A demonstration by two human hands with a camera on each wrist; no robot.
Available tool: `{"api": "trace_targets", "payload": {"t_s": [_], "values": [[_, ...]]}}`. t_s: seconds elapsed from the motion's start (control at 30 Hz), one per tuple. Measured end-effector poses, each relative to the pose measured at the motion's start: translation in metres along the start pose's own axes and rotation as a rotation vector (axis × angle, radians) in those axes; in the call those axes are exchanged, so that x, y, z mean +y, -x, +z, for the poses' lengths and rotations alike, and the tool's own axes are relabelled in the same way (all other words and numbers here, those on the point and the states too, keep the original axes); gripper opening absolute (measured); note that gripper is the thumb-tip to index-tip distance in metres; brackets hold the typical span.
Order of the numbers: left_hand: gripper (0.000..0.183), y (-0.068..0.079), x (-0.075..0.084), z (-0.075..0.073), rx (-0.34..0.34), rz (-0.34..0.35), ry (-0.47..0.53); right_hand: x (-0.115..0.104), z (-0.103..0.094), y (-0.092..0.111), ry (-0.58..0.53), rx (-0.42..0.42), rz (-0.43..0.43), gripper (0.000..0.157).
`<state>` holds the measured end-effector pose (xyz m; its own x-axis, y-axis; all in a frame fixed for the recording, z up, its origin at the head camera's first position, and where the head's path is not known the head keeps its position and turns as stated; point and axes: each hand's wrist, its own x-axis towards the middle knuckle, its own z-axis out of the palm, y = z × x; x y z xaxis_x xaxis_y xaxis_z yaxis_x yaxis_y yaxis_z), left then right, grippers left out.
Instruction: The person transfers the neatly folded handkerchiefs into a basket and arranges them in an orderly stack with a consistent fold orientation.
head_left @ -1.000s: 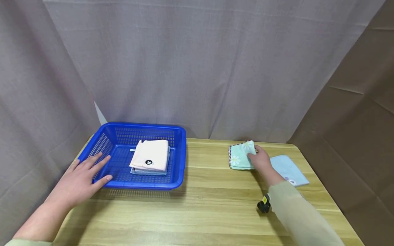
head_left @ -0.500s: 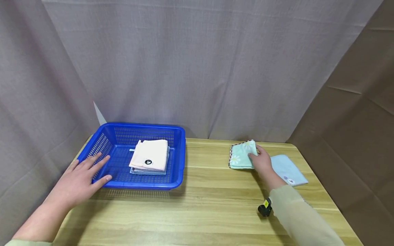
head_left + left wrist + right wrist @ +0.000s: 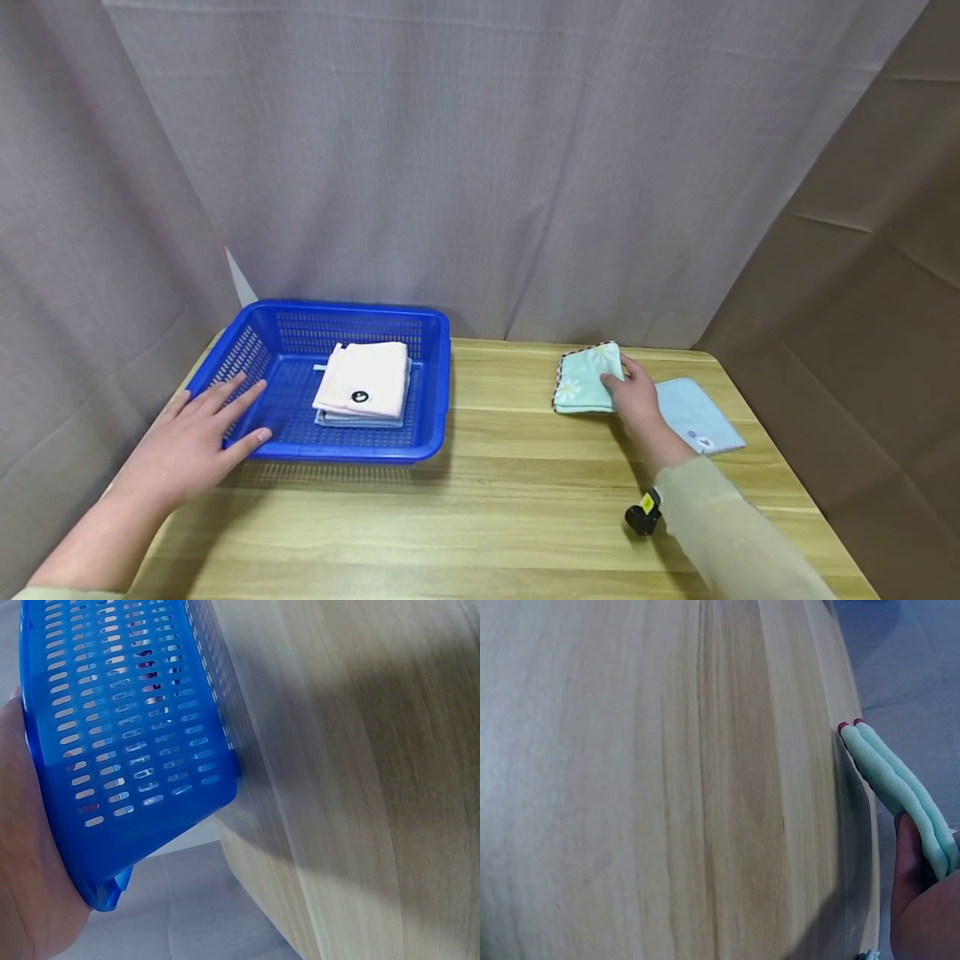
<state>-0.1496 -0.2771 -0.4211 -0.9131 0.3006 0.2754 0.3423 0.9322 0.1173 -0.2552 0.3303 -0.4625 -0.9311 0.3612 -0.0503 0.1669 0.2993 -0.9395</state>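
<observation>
My left hand (image 3: 191, 450) rests on the front-left corner of a blue plastic basket (image 3: 341, 452), its fingers spread and fairly straight over the rim. Inside the basket lies a folded pale pink-white towel (image 3: 371, 375) with a small black emblem, on top of a folded light blue one (image 3: 360, 422). Over on the right, my right hand (image 3: 637, 398) pinches the right edge of a folded mint-green towel (image 3: 585, 382) with white daisies and a checked border. The right wrist view shows its folded layers (image 3: 900, 787) between thumb and fingers, tilted near the table.
A light blue folded towel (image 3: 697, 417) with a small emblem lies on the wooden table (image 3: 487, 500), partly behind my right forearm. Grey curtain (image 3: 480, 167) closes off the back and left, and a brown panel (image 3: 862, 333) stands along the right. A black wrist camera (image 3: 642, 515) hangs below my right sleeve.
</observation>
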Motion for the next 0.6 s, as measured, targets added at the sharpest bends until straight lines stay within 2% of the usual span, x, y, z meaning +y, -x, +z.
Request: {"api": "trace_targets", "payload": {"t_s": [0.27,0.6], "values": [[0.072,0.0,0.002,-0.004,-0.015,-0.01,0.001,-0.007,-0.001,0.007,-0.035,-0.006,0.036,0.062],[0.072,0.0,0.001,-0.003,-0.015,-0.01,-0.002,-0.011,0.005,0.015,-0.136,-0.031,0.028,0.059]]}}
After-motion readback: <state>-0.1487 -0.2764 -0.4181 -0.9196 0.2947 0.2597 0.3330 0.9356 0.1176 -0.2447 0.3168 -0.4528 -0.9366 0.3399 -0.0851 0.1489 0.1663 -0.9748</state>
